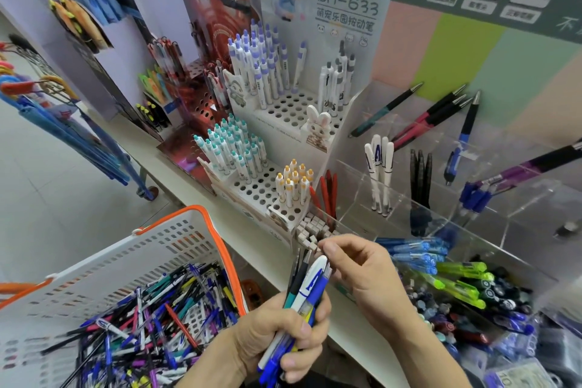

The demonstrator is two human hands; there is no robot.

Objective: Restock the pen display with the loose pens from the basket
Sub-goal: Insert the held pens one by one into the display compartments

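My left hand (283, 337) grips a bunch of pens (307, 287), white, blue, teal and black, held upright above the shelf edge. My right hand (362, 274) reaches in from the right and its fingertips pinch the top of one pen in that bunch. The white basket (132, 261) with orange handles sits at lower left, with several loose pens (151, 324) piled inside. The clear acrylic pen display (472, 198) stands to the right, its compartments holding a few white, black, red and blue pens.
White cardboard stands with hole grids (283, 110) carry upright purple, teal and yellow clicker pens. A front bin (456, 290) holds blue and green pens and small items. A red display (204, 72) and hanging goods fill the left. The floor lies beyond the shelf.
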